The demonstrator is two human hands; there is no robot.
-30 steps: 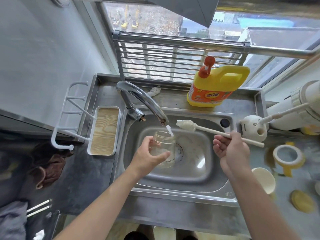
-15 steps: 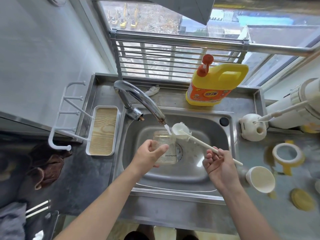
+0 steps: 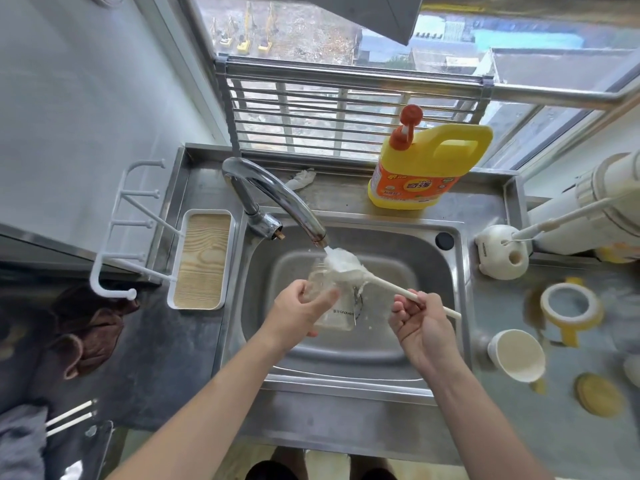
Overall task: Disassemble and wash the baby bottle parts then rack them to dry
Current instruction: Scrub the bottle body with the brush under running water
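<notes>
Grips the clear, lidless bottle (image 3: 337,313), wet and tilted over the sink (image 3: 412,271), with left hand (image 3: 298,311) curled round its lower half. Pinches the white brush (image 3: 379,282) by its handle in right hand (image 3: 422,323), bristle head at the bottle mouth under the tap (image 3: 273,195). Yellow detergent jug (image 3: 426,168) behind on bench (image 3: 346,195).

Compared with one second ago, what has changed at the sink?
The right hand moved left, bringing the brush from beside the tap to the mouth of the bottle, under the stream. The left hand still holds the bottle under the tap; the brush stays gripped.
</notes>
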